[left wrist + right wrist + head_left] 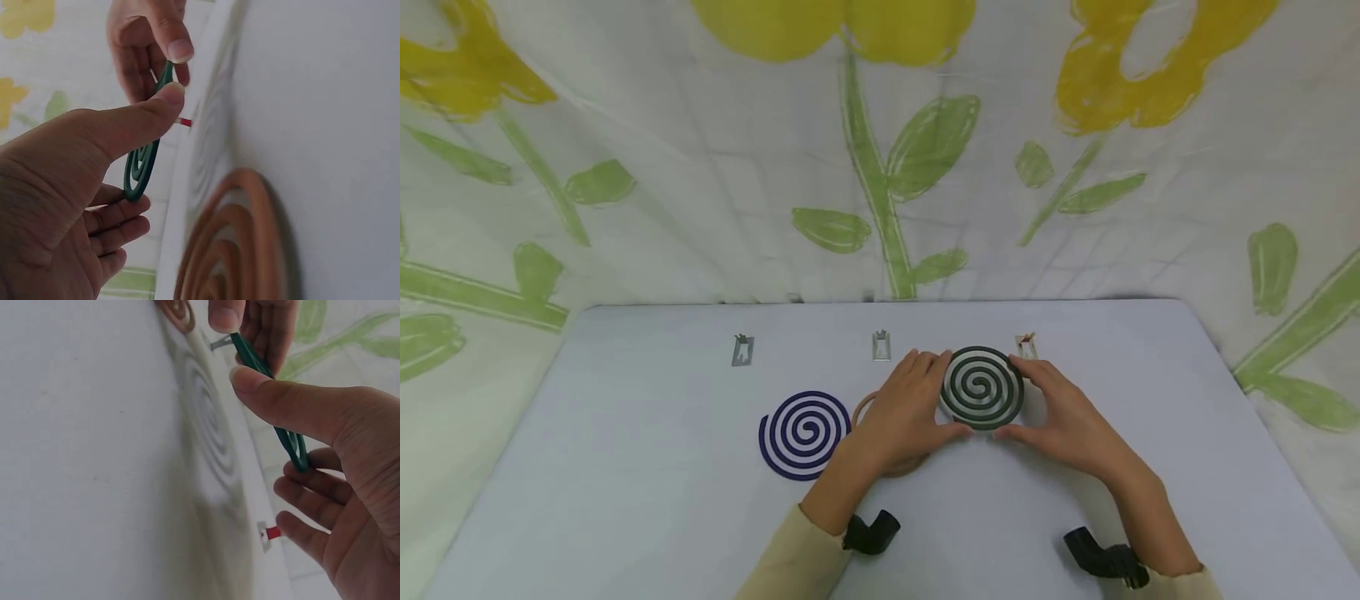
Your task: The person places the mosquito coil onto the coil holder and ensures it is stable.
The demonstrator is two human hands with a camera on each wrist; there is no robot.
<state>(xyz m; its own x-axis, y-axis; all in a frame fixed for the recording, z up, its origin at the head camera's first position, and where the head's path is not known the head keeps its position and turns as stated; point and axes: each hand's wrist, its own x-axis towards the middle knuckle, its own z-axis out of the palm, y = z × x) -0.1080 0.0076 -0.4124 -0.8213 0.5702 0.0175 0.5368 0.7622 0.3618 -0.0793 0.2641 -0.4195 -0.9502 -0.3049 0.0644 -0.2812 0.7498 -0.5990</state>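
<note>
A green mosquito coil (979, 386) is held up off the white table between both hands. My left hand (898, 417) pinches its left edge, thumb below and fingertips above. On the opposite edge, my right hand (1071, 421) grips it in the same way. In the right wrist view the coil (290, 450) appears nearly edge-on, its shadow falling on the table. Beneath my left hand lies a brown mosquito coil (255, 190), mostly hidden in the head view. A dark blue mosquito coil (808, 431) lies flat to the left of it.
Along the far part of the table (625, 467) stand a left metal coil stand (742, 351), a middle stand (881, 345) and a right stand (1026, 345) with a red tip. Behind the table hangs a white cloth (730, 192) painted with flowers.
</note>
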